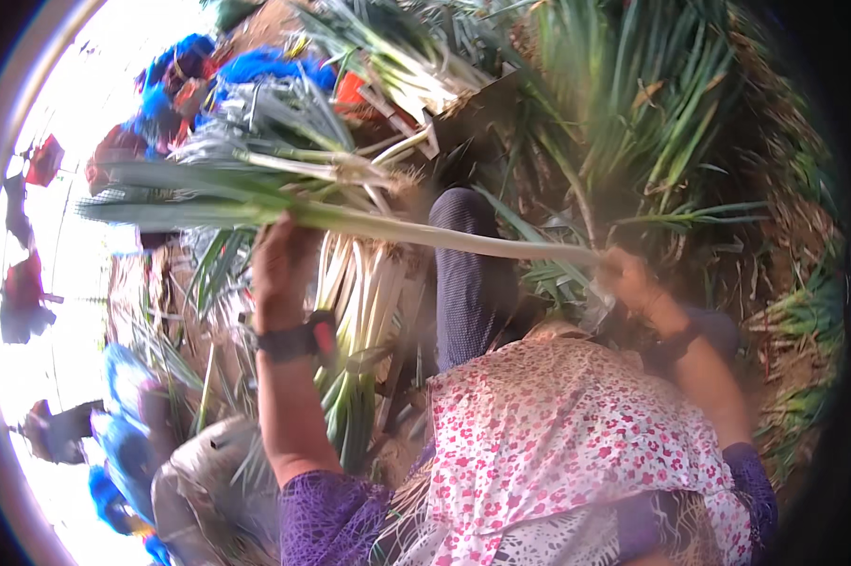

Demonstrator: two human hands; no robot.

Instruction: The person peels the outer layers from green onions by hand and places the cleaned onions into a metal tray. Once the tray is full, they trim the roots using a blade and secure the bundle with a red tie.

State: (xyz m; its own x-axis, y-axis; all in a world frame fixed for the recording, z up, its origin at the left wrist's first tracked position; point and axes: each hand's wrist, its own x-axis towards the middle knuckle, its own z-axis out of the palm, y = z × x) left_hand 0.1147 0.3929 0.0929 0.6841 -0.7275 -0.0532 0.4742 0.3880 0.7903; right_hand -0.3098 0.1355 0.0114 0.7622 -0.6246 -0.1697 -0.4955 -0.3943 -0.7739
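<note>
We note one leek [463, 241] held aloft beyond the flowered apron [558, 424], leaves to the left, pale shank running right; our left hand [282, 269] grips it at the leaf base, our right hand [630, 280], blurred, closes on the root end. We judge it light, fairly stiff along the shank, floppy and easily torn in the leaves, possibly slick, hence best held by the shank. No brand, label or writing legible to us.
</note>
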